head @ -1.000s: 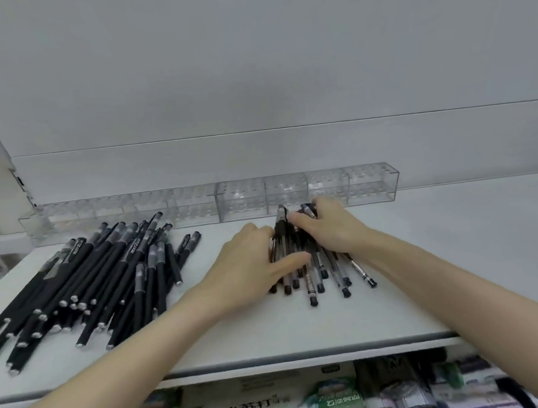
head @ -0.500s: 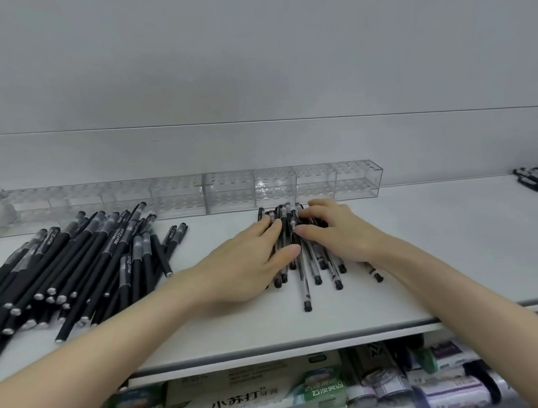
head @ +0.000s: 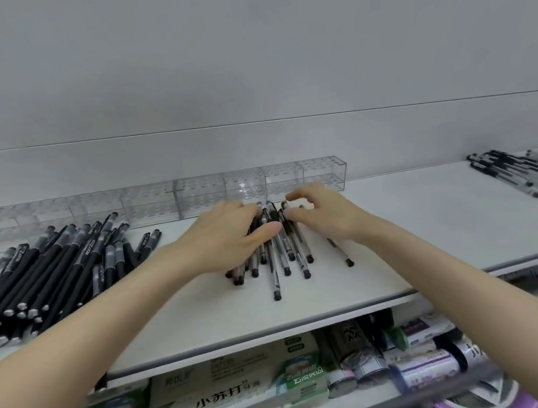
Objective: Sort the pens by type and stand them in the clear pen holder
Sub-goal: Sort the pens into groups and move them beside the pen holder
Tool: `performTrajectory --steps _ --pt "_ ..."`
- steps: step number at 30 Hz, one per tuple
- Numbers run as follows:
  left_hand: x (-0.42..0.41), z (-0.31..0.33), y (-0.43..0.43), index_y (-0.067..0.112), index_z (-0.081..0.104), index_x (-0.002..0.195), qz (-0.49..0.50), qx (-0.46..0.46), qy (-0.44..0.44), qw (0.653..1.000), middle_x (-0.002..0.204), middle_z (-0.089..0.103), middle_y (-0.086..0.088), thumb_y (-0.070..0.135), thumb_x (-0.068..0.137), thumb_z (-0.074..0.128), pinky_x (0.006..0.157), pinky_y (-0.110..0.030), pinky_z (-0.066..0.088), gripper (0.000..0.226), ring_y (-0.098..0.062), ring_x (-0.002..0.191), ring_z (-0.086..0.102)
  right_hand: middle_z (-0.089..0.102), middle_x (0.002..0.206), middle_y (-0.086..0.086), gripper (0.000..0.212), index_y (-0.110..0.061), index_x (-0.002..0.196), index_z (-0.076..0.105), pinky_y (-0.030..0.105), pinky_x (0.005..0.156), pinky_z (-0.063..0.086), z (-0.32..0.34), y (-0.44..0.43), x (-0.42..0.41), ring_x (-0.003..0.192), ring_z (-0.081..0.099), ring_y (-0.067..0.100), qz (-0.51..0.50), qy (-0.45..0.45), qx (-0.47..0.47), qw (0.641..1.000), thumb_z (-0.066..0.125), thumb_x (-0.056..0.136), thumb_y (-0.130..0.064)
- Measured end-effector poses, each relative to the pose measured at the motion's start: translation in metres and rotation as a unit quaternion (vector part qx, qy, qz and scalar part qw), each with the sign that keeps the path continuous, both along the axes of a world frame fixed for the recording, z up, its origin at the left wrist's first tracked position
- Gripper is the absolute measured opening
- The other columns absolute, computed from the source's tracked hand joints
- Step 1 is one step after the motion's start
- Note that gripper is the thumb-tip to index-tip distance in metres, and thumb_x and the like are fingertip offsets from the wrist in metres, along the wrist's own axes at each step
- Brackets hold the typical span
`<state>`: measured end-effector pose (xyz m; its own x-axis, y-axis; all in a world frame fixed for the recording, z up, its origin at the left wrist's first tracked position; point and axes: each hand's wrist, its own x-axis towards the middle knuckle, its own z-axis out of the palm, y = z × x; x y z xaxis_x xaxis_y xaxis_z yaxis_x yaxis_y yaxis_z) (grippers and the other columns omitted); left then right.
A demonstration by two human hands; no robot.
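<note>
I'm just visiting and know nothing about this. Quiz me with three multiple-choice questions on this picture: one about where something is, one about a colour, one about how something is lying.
1. Where is the clear pen holder? A. on the floor B. in a drawer C. at the back of the shelf
2. What colour is the pen pile at the left? A. red B. black C. yellow
3. How are the middle pens under the left hand and right hand? A. lying flat B. standing in the holder C. hanging from hooks
Answers: 1 C, it runs along the shelf's back edge; 2 B, its barrels are matte black; 3 A, they lie flat on the shelf.
</note>
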<state>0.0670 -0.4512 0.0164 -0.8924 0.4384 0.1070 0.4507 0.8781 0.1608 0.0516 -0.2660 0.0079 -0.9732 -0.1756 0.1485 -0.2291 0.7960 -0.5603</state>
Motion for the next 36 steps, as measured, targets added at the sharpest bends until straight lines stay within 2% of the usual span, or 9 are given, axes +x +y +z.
performTrajectory --steps 2,6,9,14,17,21,24,28,36 --pt "0.001 0.011 0.010 0.011 0.059 0.109 -0.006 -0.003 0.050 0.999 0.103 0.062 -0.005 0.060 0.090 0.030 0.087 -0.042 0.045 0.060 -0.025 0.099 0.055 0.047 0.141 0.002 0.042 -0.013 0.133 0.050 0.022 0.094 0.031 0.014 0.012 0.005 0.129 0.043 0.017 0.000 0.030 -0.007 1.000 0.054 0.094 -0.028" --pt "0.007 0.036 0.039 0.016 0.051 0.126 -0.009 -0.001 0.145 0.989 0.123 0.058 -0.005 0.053 0.094 0.036 0.094 -0.039 0.039 0.052 -0.025 0.114 0.050 0.054 0.133 0.002 0.036 -0.015 0.126 0.055 0.024 0.090 0.036 0.039 0.051 0.019 0.122 0.048 0.016 -0.024 0.090 0.013 0.996 0.056 0.092 -0.027" --pt "0.015 0.047 0.069 0.014 0.050 0.128 -0.024 0.029 0.207 0.978 0.124 0.058 -0.007 0.047 0.095 0.041 0.095 -0.041 0.040 0.048 -0.026 0.115 0.050 0.054 0.127 0.004 0.033 -0.015 0.124 0.056 0.027 0.086 0.037 0.054 0.091 0.036 0.119 0.047 0.019 -0.054 0.142 0.049 0.987 0.054 0.093 -0.028" --pt "0.043 0.046 0.148 0.013 0.053 0.124 -0.023 0.082 0.251 0.964 0.118 0.062 -0.006 0.049 0.090 0.036 0.092 -0.040 0.038 0.053 -0.028 0.110 0.053 0.054 0.128 0.003 0.032 -0.014 0.123 0.055 0.032 0.091 0.038 0.056 0.178 0.069 0.118 0.047 0.021 -0.087 0.193 0.089 0.973 0.053 0.094 -0.027" --pt "0.064 0.032 0.205 0.016 0.052 0.127 -0.031 0.118 0.241 0.963 0.120 0.061 -0.002 0.043 0.094 0.046 0.093 -0.036 0.037 0.043 -0.024 0.111 0.052 0.054 0.129 0.003 0.032 -0.014 0.124 0.055 0.036 0.096 0.039 0.047 0.237 0.090 0.119 0.047 0.021 -0.091 0.183 0.105 0.973 0.052 0.095 -0.027" --pt "0.079 0.018 0.275 0.018 0.050 0.127 -0.048 0.133 0.213 0.967 0.122 0.059 0.000 0.043 0.093 0.047 0.094 -0.034 0.038 0.042 -0.021 0.114 0.051 0.055 0.130 0.003 0.034 -0.014 0.125 0.054 0.033 0.095 0.040 0.037 0.305 0.104 0.119 0.048 0.021 -0.091 0.170 0.116 0.974 0.052 0.095 -0.029" --pt "0.075 0.022 0.318 0.019 0.048 0.128 -0.049 0.124 0.200 0.971 0.123 0.058 0.002 0.044 0.094 0.046 0.092 -0.033 0.038 0.042 -0.021 0.114 0.050 0.057 0.126 0.003 0.033 -0.013 0.124 0.056 0.030 0.088 0.038 0.040 0.345 0.106 0.118 0.049 0.022 -0.096 0.164 0.118 0.975 0.052 0.094 -0.027" --pt "0.052 0.033 0.373 0.021 0.047 0.127 -0.039 0.142 0.182 0.972 0.122 0.058 0.003 0.043 0.094 0.046 0.089 -0.031 0.038 0.040 -0.018 0.113 0.051 0.059 0.119 0.004 0.029 -0.014 0.119 0.058 0.037 0.091 0.042 0.043 0.394 0.090 0.113 0.051 0.024 -0.106 0.169 0.106 0.974 0.054 0.093 -0.026" --pt "-0.023 0.014 0.461 0.019 0.044 0.128 0.001 0.126 0.108 0.986 0.125 0.054 -0.002 0.044 0.094 0.045 0.091 -0.035 0.042 0.042 -0.022 0.113 0.052 0.058 0.128 0.005 0.035 -0.016 0.123 0.056 0.031 0.089 0.041 0.030 0.480 0.016 0.115 0.054 0.023 -0.122 0.116 0.105 0.980 0.055 0.091 -0.029"
